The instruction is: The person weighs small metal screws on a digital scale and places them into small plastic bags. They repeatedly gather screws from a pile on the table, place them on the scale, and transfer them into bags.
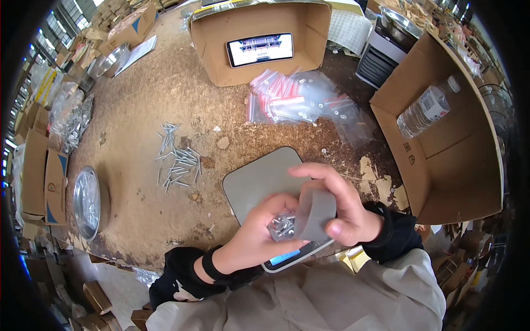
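Observation:
Over a grey scale [256, 179] with a lit blue display [285, 257], my two hands are close together. My right hand [350, 215] is closed around a grey plastic cup [321, 212], thumb on its near side, index finger stretched out. Small metal screws [282, 226] lie in my left hand [251, 234], which is curled around what looks like a small clear bag holding them, right against the cup. The cup's inside is hidden from here. Left of the scale, long screws or nails [182, 164] lie in a loose pile on the worn wooden table [132, 138].
Small clear zip bags [292, 102] are heaped beyond the scale. A phone [260, 49] leans inside an open cardboard box [212, 60]. At right, another box [452, 171] holds a water bottle [425, 110]. A metal bowl [88, 203] with clear-plastic contents stands at the left edge.

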